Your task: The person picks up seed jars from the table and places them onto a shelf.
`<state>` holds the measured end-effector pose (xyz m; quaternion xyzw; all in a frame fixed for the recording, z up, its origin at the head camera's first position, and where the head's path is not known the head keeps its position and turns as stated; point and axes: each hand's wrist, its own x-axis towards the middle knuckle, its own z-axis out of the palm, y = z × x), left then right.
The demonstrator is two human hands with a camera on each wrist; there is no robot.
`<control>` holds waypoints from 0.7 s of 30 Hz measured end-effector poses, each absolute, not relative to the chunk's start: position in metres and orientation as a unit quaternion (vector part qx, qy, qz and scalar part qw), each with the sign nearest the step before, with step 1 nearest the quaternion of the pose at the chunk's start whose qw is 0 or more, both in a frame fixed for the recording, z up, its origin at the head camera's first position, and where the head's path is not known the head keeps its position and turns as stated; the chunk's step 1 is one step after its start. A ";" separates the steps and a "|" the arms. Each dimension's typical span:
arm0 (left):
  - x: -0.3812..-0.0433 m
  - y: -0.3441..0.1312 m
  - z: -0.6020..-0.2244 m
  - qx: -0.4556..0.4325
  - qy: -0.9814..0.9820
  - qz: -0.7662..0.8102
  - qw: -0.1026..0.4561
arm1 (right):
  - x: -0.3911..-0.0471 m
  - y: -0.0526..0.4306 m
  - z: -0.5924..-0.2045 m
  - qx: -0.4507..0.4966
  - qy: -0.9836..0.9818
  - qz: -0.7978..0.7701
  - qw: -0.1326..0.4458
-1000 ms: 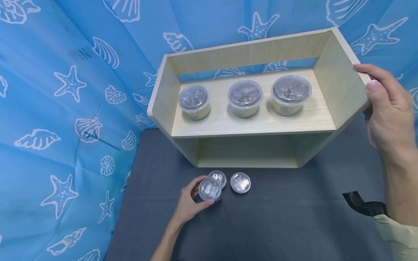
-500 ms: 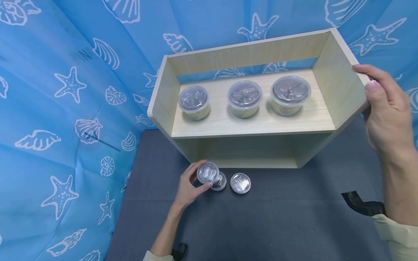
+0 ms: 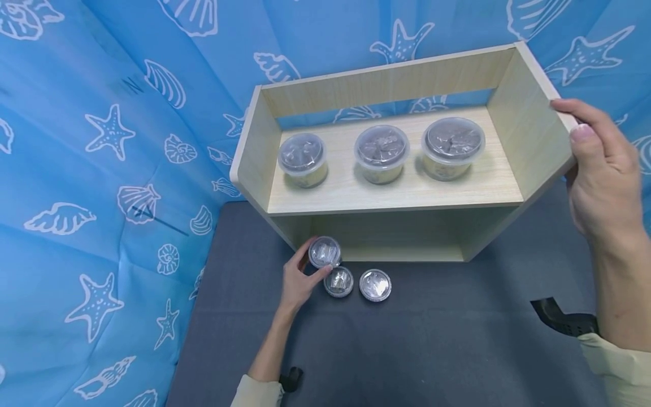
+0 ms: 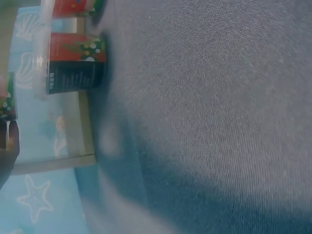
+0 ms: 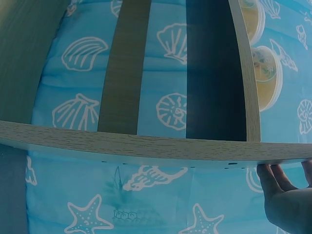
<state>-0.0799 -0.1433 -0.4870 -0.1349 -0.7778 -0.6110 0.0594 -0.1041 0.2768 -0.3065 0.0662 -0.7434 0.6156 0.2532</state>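
Observation:
My left hand grips a small round cup with a clear lid, thumb on its near side. The cup is raised off the table at the left front of the shelf's lower opening. In the left wrist view, only part of this cup shows at the left edge. Just nearer stands a second lidded cup, and a third cup is to its right. Red and dark printing covers a standing cup in the left wrist view. My right hand holds the right side panel of the wooden shelf.
On the upper board stand three larger lidded tubs: left, middle and right. A dark cloth covers the table. Behind and left hangs a blue curtain with shell and starfish prints.
My left hand has lifted its cup forward, past the standing cup, up to the shelf's lower opening. The right hand stays on the side panel.

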 end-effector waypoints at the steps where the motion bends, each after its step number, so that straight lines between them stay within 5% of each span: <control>1: -0.081 -0.143 -0.489 -0.133 -0.777 -0.613 0.064 | -0.104 0.277 -0.307 0.069 -0.737 0.622 0.254; 21: -0.099 -0.130 -0.518 -0.110 -0.749 -0.651 0.060 | -0.105 0.278 -0.310 0.072 -0.738 0.617 0.265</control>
